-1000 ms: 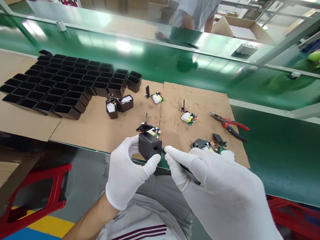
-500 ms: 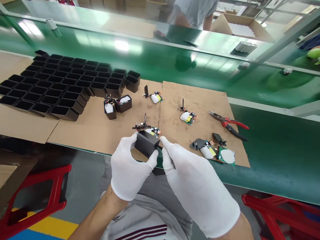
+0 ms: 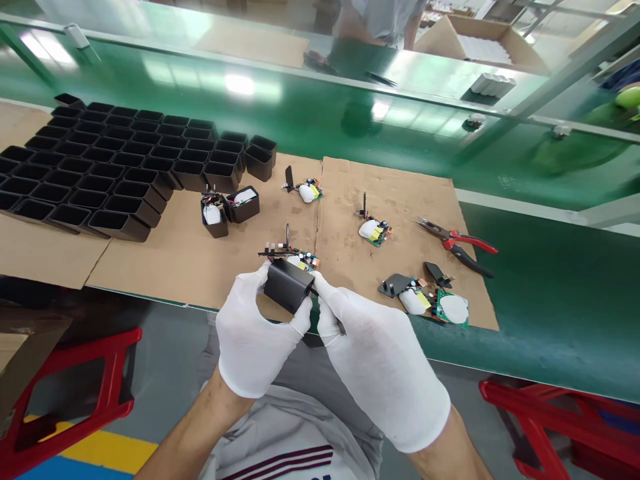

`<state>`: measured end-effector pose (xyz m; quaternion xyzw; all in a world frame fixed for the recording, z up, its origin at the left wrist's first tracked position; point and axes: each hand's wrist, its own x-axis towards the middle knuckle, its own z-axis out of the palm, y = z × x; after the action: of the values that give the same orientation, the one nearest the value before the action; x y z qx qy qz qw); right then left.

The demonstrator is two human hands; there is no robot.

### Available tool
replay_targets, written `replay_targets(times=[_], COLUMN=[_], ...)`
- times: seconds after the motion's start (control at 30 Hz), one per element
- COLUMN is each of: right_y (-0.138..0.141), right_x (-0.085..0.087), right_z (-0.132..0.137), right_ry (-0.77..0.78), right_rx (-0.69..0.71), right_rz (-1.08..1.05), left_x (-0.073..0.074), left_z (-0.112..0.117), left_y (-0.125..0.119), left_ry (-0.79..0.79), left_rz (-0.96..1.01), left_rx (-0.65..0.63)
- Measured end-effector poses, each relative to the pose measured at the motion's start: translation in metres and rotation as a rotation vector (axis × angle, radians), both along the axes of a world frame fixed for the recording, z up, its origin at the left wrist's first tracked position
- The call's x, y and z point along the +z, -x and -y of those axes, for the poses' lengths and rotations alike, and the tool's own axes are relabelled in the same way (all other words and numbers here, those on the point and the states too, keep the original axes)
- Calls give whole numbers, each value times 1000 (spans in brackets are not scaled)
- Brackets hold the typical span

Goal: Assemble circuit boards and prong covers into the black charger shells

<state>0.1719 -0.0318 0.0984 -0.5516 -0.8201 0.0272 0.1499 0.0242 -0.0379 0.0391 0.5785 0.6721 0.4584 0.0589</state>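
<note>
Both my hands wear white gloves. My left hand (image 3: 255, 333) is closed around a small black square housing (image 3: 286, 285), held just above the near edge of the cardboard mat (image 3: 210, 247). My right hand (image 3: 370, 353) pinches a thin black tool (image 3: 327, 310) whose tip meets the housing's right side. Just behind the housing lies a circuit board assembly (image 3: 293, 255) with a black upright part.
Rows of empty black housings (image 3: 110, 167) fill the left of the mat, two more (image 3: 227, 208) hold parts. Loose circuit boards (image 3: 374, 230) and red-handled pliers (image 3: 457, 245) lie at right. A green conveyor belt (image 3: 310, 120) runs behind, with another person (image 3: 380, 20) beyond it. Red stools (image 3: 65, 373) stand below.
My right hand has drawn back from the camera and closed in on the housing. The housing has tilted and sits slightly lower and to the left in my left hand.
</note>
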Motion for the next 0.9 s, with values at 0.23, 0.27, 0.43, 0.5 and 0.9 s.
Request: replay_targets(times=[0.23, 0.27, 0.43, 0.5, 0.9], right_y=[1, -1, -23, -32, -9], right_x=[-5, -2, 13, 7, -75], right_z=[1, 3, 14, 12, -43], right_ry=[32, 56, 204, 149, -275], right_rx=[-26, -33, -140, -228, -252], right_rz=[-45, -81, -314, -323, -148], left_x=[-1, -2, 5, 10, -12], left_z=[-2, -3, -5, -3, -14], left_y=[1, 3, 26, 34, 57], left_ry=[49, 97, 446, 511, 125], left_rz=[38, 108, 749, 909, -3], left_rx=[5, -23, -203, -245, 209])
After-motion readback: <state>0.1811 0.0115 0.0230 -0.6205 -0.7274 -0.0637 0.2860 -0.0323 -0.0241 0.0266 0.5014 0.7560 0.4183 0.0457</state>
